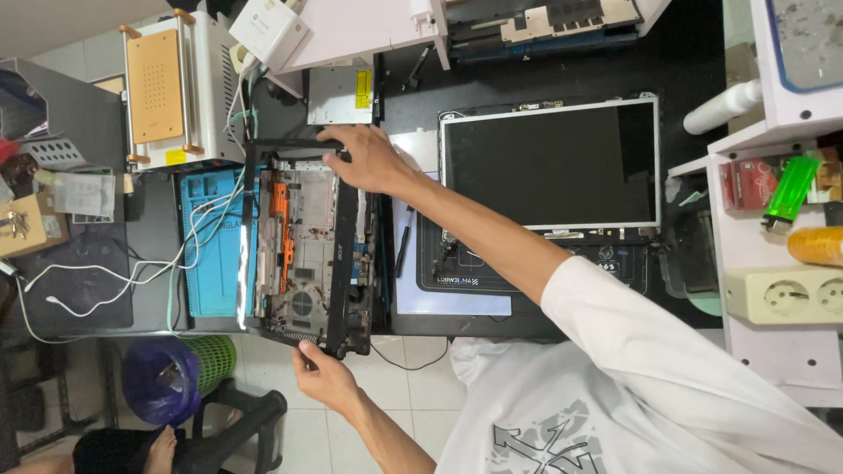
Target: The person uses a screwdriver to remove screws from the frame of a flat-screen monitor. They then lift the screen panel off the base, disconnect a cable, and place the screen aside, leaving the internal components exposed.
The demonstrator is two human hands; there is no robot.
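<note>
An opened black laptop base [303,254] lies on the desk, with orange parts and a fan showing inside. A thin black frame [248,219] stands lifted around it. My right hand [369,158] grips the far end of this case at its top edge. At the near edge, by the desk front, my left hand [323,377] holds the other end from below. Beside them on the right lies a detached laptop screen panel [549,162], dark and face up.
A blue work mat [211,254] and white cables [114,281] lie left of the case. A black screwdriver [404,241] rests between case and screen. A machine with an orange plate [158,88] stands far left. White shelves [773,263] hold a green lighter [790,189] and a socket strip [781,294]. A purple bin [162,377] stands on the floor.
</note>
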